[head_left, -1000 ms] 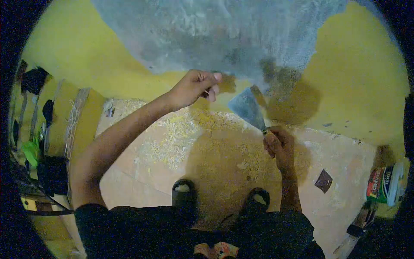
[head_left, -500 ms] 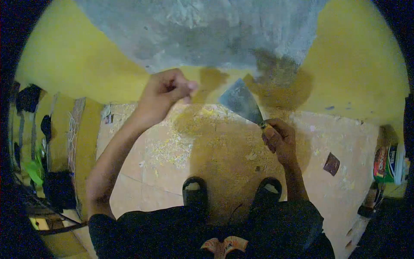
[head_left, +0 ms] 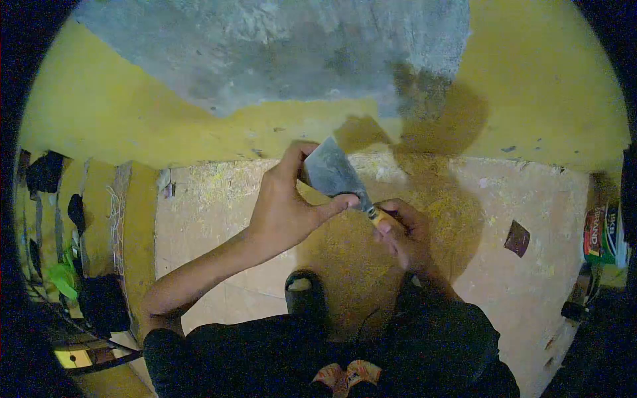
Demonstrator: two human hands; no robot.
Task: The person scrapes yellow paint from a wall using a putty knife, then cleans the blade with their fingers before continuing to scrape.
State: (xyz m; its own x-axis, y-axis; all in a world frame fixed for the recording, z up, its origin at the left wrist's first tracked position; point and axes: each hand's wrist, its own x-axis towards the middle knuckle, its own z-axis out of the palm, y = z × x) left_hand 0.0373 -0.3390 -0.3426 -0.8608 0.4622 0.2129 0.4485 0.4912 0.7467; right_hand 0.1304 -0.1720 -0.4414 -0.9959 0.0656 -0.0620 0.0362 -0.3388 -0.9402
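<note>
A putty knife [head_left: 334, 171] with a broad grey metal blade and a yellowish handle is held in front of my body, its blade pointing up and left. My right hand [head_left: 406, 233] is closed around the handle. My left hand [head_left: 282, 205] grips the blade, its thumb lying near the narrow neck and its fingers at the far left edge, partly hidden behind the metal. Beyond the blade stands a yellow wall [head_left: 544, 113] with a large bare grey patch [head_left: 285, 56].
Paint flakes are scattered over the pale floor [head_left: 212, 212]. A dark reddish-brown piece [head_left: 517, 239] lies at right, near a labelled tub [head_left: 602, 233]. Cluttered shelves or steps [head_left: 93, 212] line the left side. My sandalled foot [head_left: 305, 292] is below.
My left hand has come down and right from beside the wall and taken hold of the blade. The putty knife and my right hand have shifted left and slightly toward me.
</note>
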